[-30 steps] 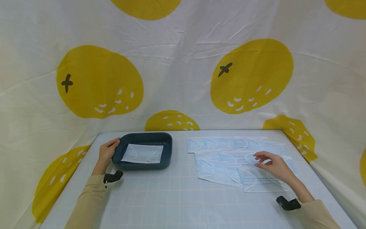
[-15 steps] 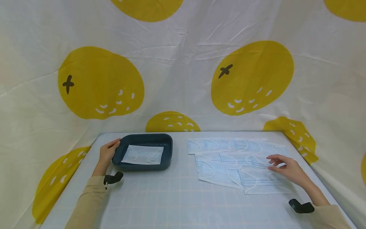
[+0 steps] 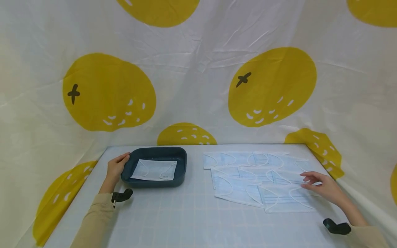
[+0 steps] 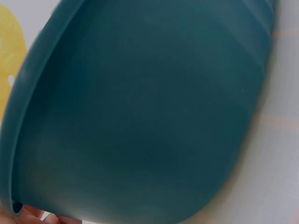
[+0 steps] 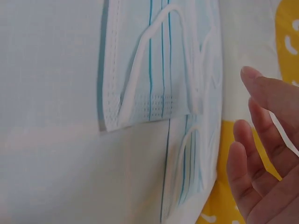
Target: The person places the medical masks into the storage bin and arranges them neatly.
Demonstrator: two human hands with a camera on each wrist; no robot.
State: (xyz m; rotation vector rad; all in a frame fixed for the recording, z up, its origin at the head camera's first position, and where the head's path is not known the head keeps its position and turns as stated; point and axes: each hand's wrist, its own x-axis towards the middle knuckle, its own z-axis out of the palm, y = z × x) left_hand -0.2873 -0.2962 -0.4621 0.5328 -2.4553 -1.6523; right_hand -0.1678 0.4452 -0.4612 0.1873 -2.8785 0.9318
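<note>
My left hand (image 3: 116, 168) grips the left end of a dark teal plastic tray (image 3: 153, 184), fingers at its rim. In the left wrist view the wall of the tray (image 4: 149, 107) fills most of the picture, and only some fingers (image 4: 37, 214) show at the bottom. One pale blue face mask (image 3: 154, 170) lies flat inside. To the right, several overlapping face masks (image 3: 238, 191) with white ear loops are spread in rows. My right hand (image 3: 324, 187) hovers at their right edge with loosely bent fingers and nothing in them. The right wrist view shows the hand apart from the nearest mask (image 5: 154, 60).
A white table (image 3: 186, 220) with a faint grid carries everything. Behind and around it hangs a white cloth (image 3: 192, 86) with large yellow fruit prints. A black wrist camera sits on the left wrist (image 3: 122, 195) and another on the right wrist (image 3: 336, 227).
My right hand has moved right, from above the masks to their right edge, with its fingers empty throughout. The left hand, tray and masks have stayed in place.
</note>
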